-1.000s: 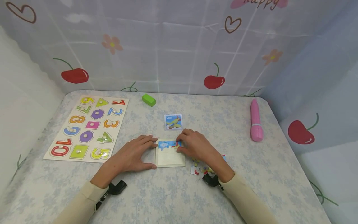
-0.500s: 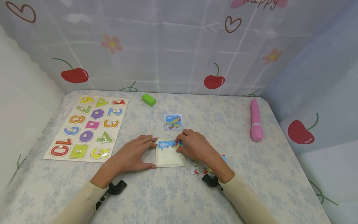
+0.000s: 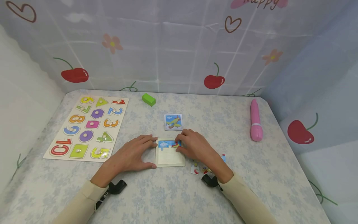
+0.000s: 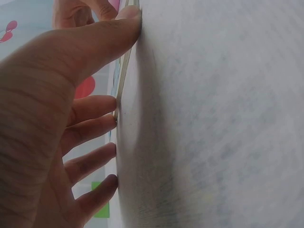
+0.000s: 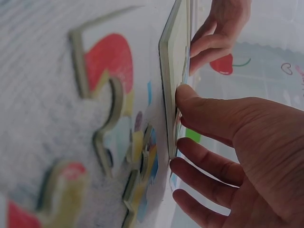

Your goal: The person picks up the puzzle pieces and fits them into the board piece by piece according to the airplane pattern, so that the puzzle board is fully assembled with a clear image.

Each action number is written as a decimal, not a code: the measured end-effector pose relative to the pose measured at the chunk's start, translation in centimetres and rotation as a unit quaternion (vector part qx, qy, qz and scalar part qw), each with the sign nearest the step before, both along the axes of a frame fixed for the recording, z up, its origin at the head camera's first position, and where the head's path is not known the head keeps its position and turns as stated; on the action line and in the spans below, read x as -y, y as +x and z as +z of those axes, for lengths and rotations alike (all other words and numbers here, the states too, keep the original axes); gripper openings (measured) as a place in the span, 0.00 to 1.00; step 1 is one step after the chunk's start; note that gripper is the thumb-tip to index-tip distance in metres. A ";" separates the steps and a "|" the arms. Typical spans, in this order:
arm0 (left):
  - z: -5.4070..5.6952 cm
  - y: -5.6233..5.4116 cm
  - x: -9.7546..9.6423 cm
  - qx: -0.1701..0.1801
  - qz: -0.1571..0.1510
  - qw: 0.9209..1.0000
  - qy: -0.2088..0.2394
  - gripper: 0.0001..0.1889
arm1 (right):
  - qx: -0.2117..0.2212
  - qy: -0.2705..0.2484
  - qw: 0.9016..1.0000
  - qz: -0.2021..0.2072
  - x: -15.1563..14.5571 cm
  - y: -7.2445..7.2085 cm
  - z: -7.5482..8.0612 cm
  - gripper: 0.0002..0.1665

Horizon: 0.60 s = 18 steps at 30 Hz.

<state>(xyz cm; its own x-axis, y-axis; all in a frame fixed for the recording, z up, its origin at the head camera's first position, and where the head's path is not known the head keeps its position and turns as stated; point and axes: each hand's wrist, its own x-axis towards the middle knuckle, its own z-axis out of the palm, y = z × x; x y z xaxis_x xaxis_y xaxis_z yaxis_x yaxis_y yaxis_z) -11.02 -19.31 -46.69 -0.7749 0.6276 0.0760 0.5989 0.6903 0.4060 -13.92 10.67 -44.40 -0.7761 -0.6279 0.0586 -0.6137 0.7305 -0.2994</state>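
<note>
In the head view a square wooden puzzle tray (image 3: 170, 158) lies mid-table, with blue sky pieces (image 3: 165, 144) along its top row. My left hand (image 3: 132, 155) rests at the tray's left edge, thumb and fingers spread apart and touching it. At the top right corner my right hand (image 3: 195, 144) pinches a puzzle piece (image 3: 176, 144) with red on it, partly hidden by the fingers; it sits against the row. The right wrist view shows the thumb and fingertips at the tray. Loose puzzle pieces (image 5: 111, 71) lie beside the tray, partly under the right forearm.
A picture card of a yellow airplane (image 3: 173, 122) lies just behind the tray. To the left is a number and shape board (image 3: 92, 132). A green block (image 3: 149, 100) stands at the back, and a pink cylindrical object (image 3: 255, 121) lies far right.
</note>
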 end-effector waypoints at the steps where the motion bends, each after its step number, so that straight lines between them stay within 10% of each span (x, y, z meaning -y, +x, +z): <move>1: 0.0 0.0 0.0 0.001 0.000 1.000 -0.001 0.41 | 0.000 0.001 1.000 0.000 0.0 0.0 0.0 0.15; 18: 0.0 0.1 -0.1 0.000 0.000 1.000 0.001 0.41 | 0.032 -0.005 0.999 -0.014 -0.2 -0.1 0.0 0.12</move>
<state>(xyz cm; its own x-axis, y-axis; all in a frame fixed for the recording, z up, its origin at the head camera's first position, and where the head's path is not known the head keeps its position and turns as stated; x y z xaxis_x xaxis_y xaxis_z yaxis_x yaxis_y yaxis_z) -10.96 -19.25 -46.64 -0.7750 0.6272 0.0774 0.5988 0.6897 0.4070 -14.00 10.85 -44.35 -0.7958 -0.6053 0.0157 -0.5725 0.7438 -0.3450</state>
